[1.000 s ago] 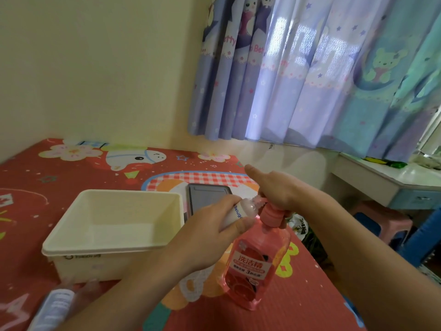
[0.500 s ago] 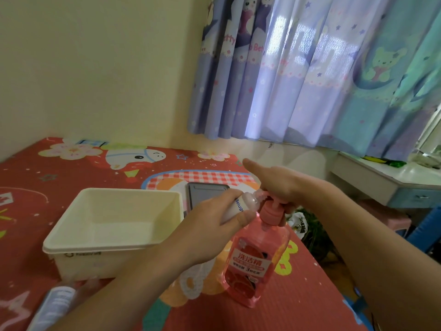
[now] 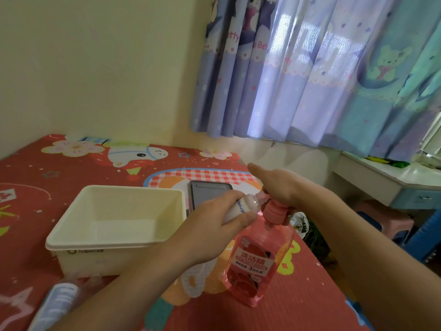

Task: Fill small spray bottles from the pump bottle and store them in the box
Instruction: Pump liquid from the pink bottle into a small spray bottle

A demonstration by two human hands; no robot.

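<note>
A pink pump bottle (image 3: 259,259) stands upright on the red cartoon-print mat. My right hand (image 3: 281,185) lies palm-down on its pump head (image 3: 274,211). My left hand (image 3: 214,225) holds a small clear spray bottle (image 3: 243,206) on its side, its open neck against the pump's spout. A cream plastic box (image 3: 114,242) sits left of the bottles with nothing visible inside. Another small bottle (image 3: 59,299) lies blurred at the lower left.
A dark phone (image 3: 207,192) lies flat behind the box. The mat's right edge (image 3: 319,261) drops off just past the pump bottle. Beyond stand a white desk (image 3: 381,175), a pink stool (image 3: 386,218) and a curtain (image 3: 322,68).
My right hand and the pump head have risen a little, then stayed about level. The small bottle stays at the spout in my left hand.
</note>
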